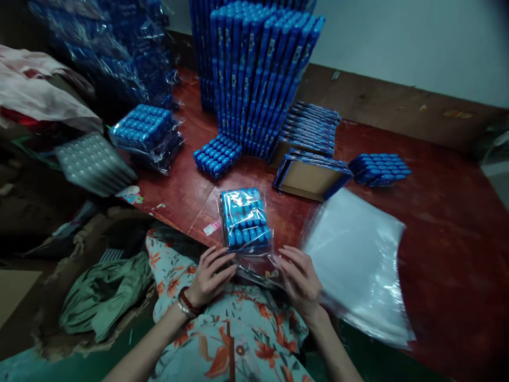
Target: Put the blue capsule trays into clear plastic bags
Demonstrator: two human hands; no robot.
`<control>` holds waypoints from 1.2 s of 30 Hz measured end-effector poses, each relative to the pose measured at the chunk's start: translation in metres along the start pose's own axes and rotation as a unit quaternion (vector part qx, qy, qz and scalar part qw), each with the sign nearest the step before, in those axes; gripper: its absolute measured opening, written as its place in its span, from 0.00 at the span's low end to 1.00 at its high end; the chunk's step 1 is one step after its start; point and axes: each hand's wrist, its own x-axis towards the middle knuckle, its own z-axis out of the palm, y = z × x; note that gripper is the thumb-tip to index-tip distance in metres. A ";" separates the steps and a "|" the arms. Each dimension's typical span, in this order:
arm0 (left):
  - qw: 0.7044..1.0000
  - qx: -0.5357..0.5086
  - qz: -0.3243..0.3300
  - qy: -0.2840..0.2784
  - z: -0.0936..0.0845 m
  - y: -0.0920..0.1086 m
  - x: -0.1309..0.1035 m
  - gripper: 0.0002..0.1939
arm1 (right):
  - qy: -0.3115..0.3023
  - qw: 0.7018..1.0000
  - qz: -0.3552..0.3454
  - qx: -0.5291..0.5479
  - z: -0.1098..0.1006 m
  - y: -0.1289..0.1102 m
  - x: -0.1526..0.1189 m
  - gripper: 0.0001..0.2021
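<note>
A clear plastic bag (254,263) lies at the table's near edge with its loose end toward me. Inside it is a block of shiny blue rounded pieces (244,217), set in rows. My left hand (214,273) holds the bag's near left corner, fingers bent together on the film. On the other side, my right hand (301,277) grips the loose film at the near right corner. Just right of that hand lies a stack of flat clear bags (358,254).
Tall stacks of blue packs (258,69) stand at the back. Before them are an open shallow box (312,178), a small blue block (218,155) and another blue block (380,168). Wrapped packs (143,130) sit left. A carton with green cloth (105,292) is below the table's left edge.
</note>
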 end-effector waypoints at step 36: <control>0.712 -0.474 -0.498 0.143 -0.039 -0.003 0.042 0.15 | 0.002 0.979 -0.113 -0.171 0.049 -0.054 0.088 0.16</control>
